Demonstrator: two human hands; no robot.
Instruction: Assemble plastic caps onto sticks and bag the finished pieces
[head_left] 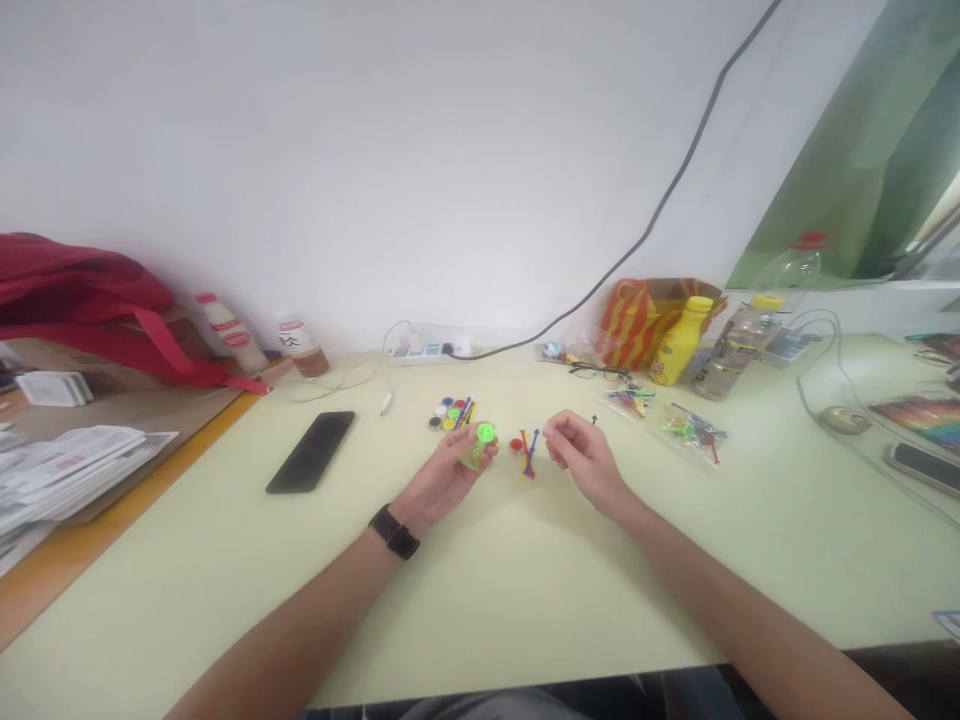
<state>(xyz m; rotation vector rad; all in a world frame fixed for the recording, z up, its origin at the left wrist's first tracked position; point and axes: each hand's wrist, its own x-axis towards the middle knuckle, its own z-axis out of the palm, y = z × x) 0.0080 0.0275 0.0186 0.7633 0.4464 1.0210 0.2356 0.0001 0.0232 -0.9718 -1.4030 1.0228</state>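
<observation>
One green piece (486, 433) is pinched by the left fingers (456, 441); right fingers (574, 430) press together, contents unclear

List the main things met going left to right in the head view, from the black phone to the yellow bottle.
Black phone, left hand holding a green piece, red disc, blue stick, right hand, yellow bottle.

Bright, diffuse light; soft detail, stretched edges
</observation>
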